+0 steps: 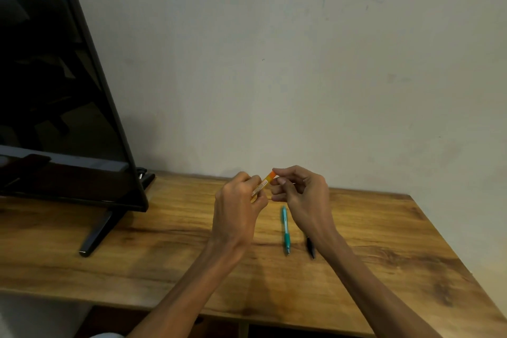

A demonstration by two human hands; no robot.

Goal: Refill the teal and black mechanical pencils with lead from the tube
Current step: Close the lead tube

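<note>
Here, a wooden table (pixel 384 269) fills the lower frame, with a dark screen (pixel 55 90) standing at the upper left, well clear of the work. Above the table's centre, the left hand (pixel 237 214) is closed round the body of the lead tube (pixel 264 183), while the right hand (pixel 304 195) is pinched on its orange cap (pixel 272 175). The cap is probably best pulled gently, tube kept tilted upward, so no lead is spilled. The teal pencil (pixel 285 229) lies below the hands; just right of it, the black pencil (pixel 310 248) is largely hidden by the right wrist. Nothing else is in the way.
</note>
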